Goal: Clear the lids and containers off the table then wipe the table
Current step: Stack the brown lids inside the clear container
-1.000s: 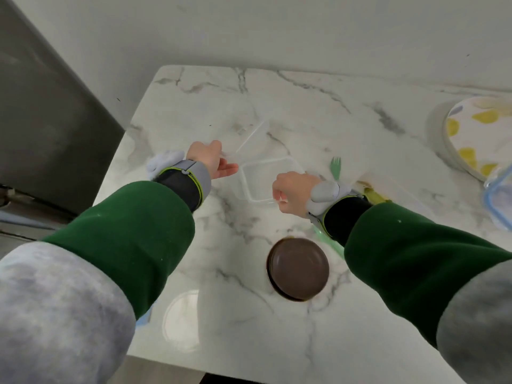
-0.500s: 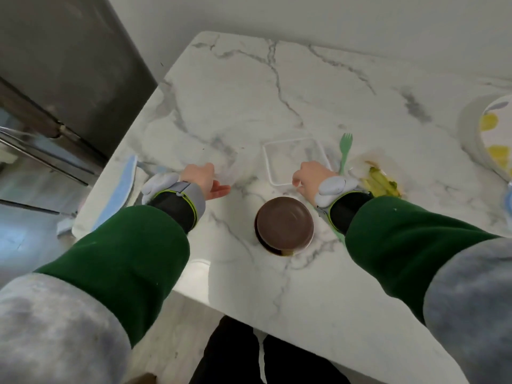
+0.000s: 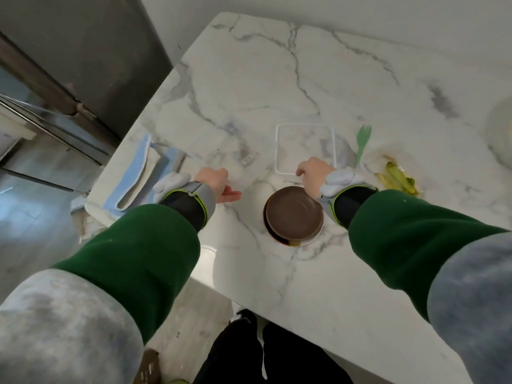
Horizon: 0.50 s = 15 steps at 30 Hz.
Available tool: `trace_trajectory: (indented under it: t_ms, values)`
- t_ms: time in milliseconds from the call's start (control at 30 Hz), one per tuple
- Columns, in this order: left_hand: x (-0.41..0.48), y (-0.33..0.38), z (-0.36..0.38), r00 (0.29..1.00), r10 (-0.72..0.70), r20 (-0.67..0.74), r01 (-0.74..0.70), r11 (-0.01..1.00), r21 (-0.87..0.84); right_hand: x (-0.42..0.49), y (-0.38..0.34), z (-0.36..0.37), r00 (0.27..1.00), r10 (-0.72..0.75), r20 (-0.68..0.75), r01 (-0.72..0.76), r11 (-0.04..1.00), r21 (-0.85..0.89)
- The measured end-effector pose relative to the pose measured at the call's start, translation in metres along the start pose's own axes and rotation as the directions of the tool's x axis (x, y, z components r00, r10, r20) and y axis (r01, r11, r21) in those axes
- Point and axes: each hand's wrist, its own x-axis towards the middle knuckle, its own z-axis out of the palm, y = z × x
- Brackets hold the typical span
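A clear rectangular container (image 3: 304, 146) lies on the marble table (image 3: 249, 79). My right hand (image 3: 313, 176) curls its fingers over the container's near rim. A thin clear lid (image 3: 243, 163), hard to make out, lies low over the table left of the container. My left hand (image 3: 214, 182) holds its near edge with the thumb stretched out; its fingers are hidden. A round brown lid (image 3: 293, 214) sits on a container just below my right wrist.
A folded blue and white cloth (image 3: 138, 173) lies at the table's left edge. A green fork (image 3: 363, 142) and yellow food scraps (image 3: 396, 177) lie right of the container. A pale bowl (image 3: 501, 134) shows at the right border. A steel fridge (image 3: 83, 51) stands left.
The view swung left and down. Both hands drew toward the table's near side; the clear container now sits close to the brown lid. The clear lid dropped from tilted up to low.
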Motion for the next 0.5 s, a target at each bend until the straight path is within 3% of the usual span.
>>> trace_trajectory:
  t_ms: [200,367,433,500]
  values:
    - [-0.002,-0.011,0.001,0.998,-0.069,0.007,0.068,0.992,0.105,-0.015,0.001,0.007,0.994,0.105,0.030,-0.106,0.993,0.052]
    - [0.001,-0.019,-0.010,0.999,-0.037,-0.014,0.039,0.970,0.240,-0.026,-0.006,0.011,0.992,0.125,0.010,-0.125,0.982,0.141]
    - [0.002,-0.025,-0.019,0.998,-0.060,0.009,0.056,0.973,0.223,-0.029,-0.009,0.012,0.981,0.196,0.010,-0.194,0.964,0.181]
    - [0.004,-0.025,-0.029,0.992,-0.122,-0.040,0.124,0.991,0.049,-0.032,-0.013,0.012,0.977,0.214,0.018,-0.214,0.963,0.163]
